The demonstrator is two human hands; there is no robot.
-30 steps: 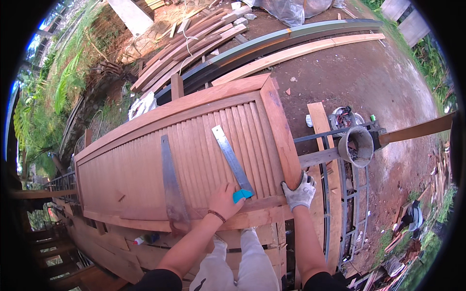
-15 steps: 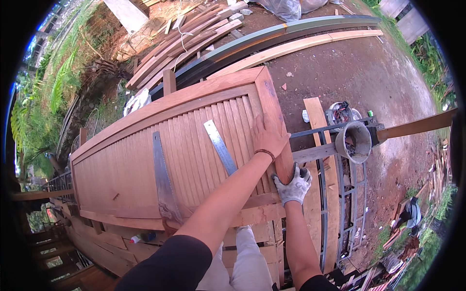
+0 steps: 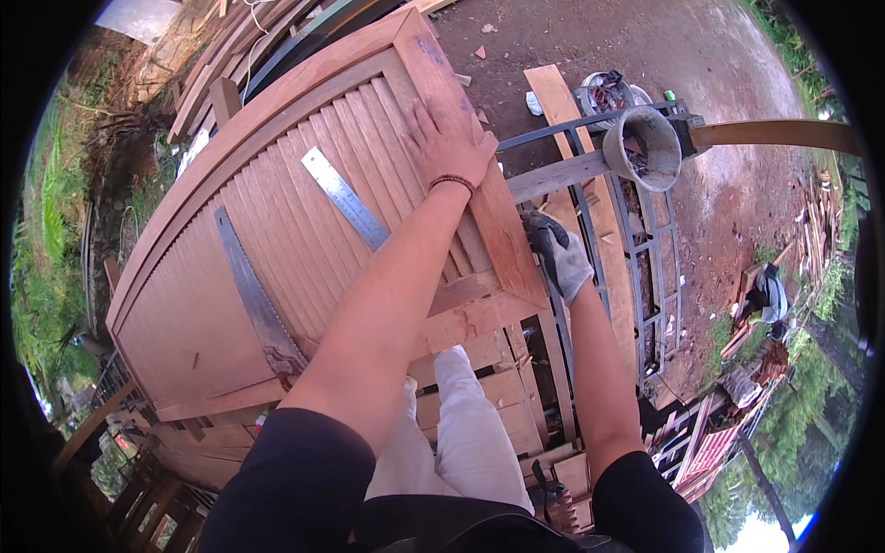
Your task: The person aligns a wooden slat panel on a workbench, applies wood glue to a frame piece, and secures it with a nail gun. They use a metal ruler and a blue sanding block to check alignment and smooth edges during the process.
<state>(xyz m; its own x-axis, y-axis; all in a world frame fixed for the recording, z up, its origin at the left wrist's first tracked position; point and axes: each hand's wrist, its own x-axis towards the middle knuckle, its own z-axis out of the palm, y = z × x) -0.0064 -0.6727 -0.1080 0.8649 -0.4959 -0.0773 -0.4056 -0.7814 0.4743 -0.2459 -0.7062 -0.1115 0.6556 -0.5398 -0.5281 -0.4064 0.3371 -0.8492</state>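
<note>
My left hand [image 3: 452,147], bare and with a brown bracelet at the wrist, lies flat with fingers spread on the end rail of a louvered wooden door [image 3: 277,230]. Beside the outer edge of that rail is my right hand [image 3: 562,253], in a grey-white glove with dark fingers. Its fingers look bent and close together; whatever they may hold is hidden. A steel ruler [image 3: 346,198] rests across the slats, left of my left forearm. Farther left lies a handsaw [image 3: 249,286], teeth toward me, its handle end partly behind my arm.
A grey bucket [image 3: 643,152] stands right of the door, near a second container of odds and ends [image 3: 608,95]. Metal frames [image 3: 654,276] and a plank [image 3: 553,101] extend beside the door. Stacked lumber [image 3: 212,64] lies at the far left.
The view has shifted, so the door sits farther left and higher. My right hand has moved from the door's near corner to beside the rail's outer edge. My left hand stays on the rail.
</note>
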